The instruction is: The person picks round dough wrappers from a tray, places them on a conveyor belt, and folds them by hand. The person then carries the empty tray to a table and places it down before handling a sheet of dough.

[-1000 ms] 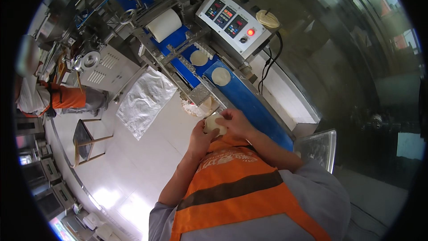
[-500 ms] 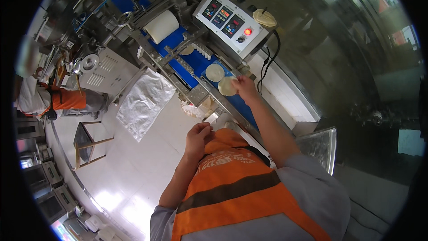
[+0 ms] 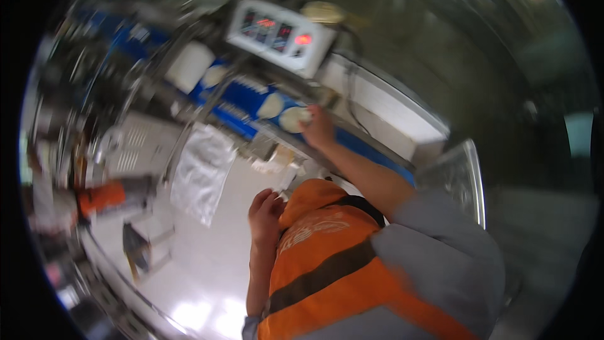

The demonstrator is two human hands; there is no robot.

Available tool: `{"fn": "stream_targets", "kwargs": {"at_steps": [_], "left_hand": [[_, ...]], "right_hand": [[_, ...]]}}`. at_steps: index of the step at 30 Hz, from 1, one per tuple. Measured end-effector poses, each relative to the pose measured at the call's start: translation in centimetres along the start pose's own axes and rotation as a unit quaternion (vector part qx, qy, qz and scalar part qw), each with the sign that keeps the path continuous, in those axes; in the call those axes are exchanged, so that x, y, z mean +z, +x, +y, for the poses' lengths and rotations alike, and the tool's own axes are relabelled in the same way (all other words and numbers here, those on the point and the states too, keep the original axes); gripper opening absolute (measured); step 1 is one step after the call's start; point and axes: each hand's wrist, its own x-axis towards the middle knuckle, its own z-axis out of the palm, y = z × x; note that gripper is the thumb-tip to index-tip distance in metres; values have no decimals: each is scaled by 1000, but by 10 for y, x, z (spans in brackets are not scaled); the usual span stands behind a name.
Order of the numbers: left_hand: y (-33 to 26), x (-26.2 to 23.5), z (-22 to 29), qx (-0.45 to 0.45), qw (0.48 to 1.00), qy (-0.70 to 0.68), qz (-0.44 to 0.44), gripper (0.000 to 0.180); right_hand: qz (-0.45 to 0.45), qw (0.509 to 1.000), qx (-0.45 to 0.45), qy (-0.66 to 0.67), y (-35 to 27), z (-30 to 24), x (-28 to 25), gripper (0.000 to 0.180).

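My right hand [image 3: 319,128] reaches over the blue conveyor belt [image 3: 357,147]. Its fingers are closed on the edge of a thin, pale round dough wrapper [image 3: 292,119]. A second pale wrapper [image 3: 271,106] lies on the belt just beyond it, to the left. Farther up the belt, beside the white roller [image 3: 190,67], sits another pale round [image 3: 214,76]. My left hand [image 3: 266,213] hangs in front of the orange apron [image 3: 327,258], off the belt. Its fingers are curled in, and whatever may be inside them is hidden. Motion blurs the view.
Above the belt stands a control box [image 3: 281,36] with a lit red light, a pale stack [image 3: 323,12] on its corner. A metal tray [image 3: 462,173] is at my right. Silvery sheeting [image 3: 202,173] lies left of the belt. Another person in orange [image 3: 100,197] is at far left, near a stool [image 3: 136,245].
The whole view has swung, so the machine appears farther left. My right hand keeps its hold on the wrapper's edge. My left hand remains curled near the apron.
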Motion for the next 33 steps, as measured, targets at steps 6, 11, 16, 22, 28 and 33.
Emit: {"fn": "stream_targets", "kwargs": {"at_steps": [6,11,16,22,28,33], "left_hand": [[18,4,-3,-65,994,31,-81,22],[32,41,-18,-128,970,137,-157,18],[29,90,-39,-178,929,216,-243,17],[20,129,-68,-208,895,279,-280,17],[14,144,-87,-233,876,303,-294,18],[11,147,-95,-235,879,294,-293,18]], "right_hand": [[-93,981,30,166,-60,-31,-82,27],[-81,965,125,218,-114,-28,-189,23],[134,958,234,96,-168,37,-291,24],[347,747,555,-119,-271,185,-413,45],[297,659,641,-257,-333,250,-425,62],[245,689,680,-63,-328,241,-443,55]]}}
